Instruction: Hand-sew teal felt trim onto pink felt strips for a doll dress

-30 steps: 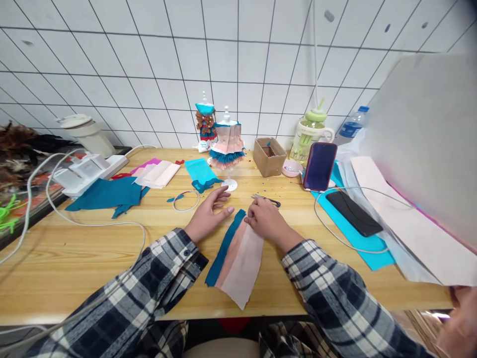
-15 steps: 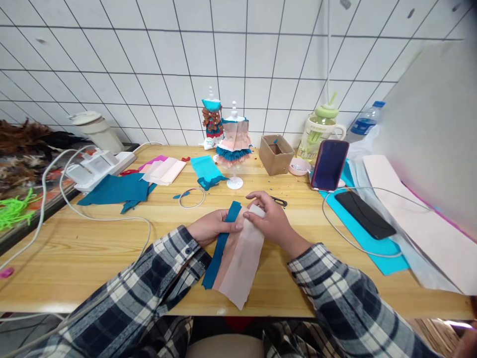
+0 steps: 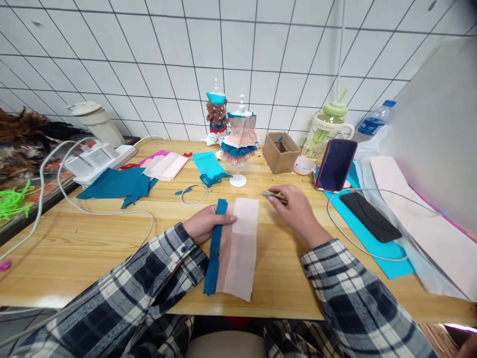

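Note:
My left hand [image 3: 206, 222] pinches layered strips of crepe paper at their left side, thumb on top. A pale pink strip [image 3: 244, 248] lies over a darker pink one, with a teal strip [image 3: 213, 258] along the left edge. To the right, my right hand [image 3: 298, 211] is closed around small scissors [image 3: 274, 197], metal tips pointing left, just above or on the table; I cannot tell which. Beyond the hands a white mini dress form [image 3: 242, 134] wears a pink and teal ruffled paper dress. A second dressed form [image 3: 216, 117] stands behind it.
Teal paper [image 3: 115, 184], folded pale pink paper [image 3: 166, 165] and a bangle-like ring [image 3: 194, 194] lie on the left. A cardboard box [image 3: 281, 154], a pink dish [image 3: 304, 166], a propped phone [image 3: 336, 165], another phone [image 3: 370, 216] and a cable are on the right.
My right hand has let go of the paper, moved right and picked up the scissors. The paper strips now hang straighter, held by my left hand alone.

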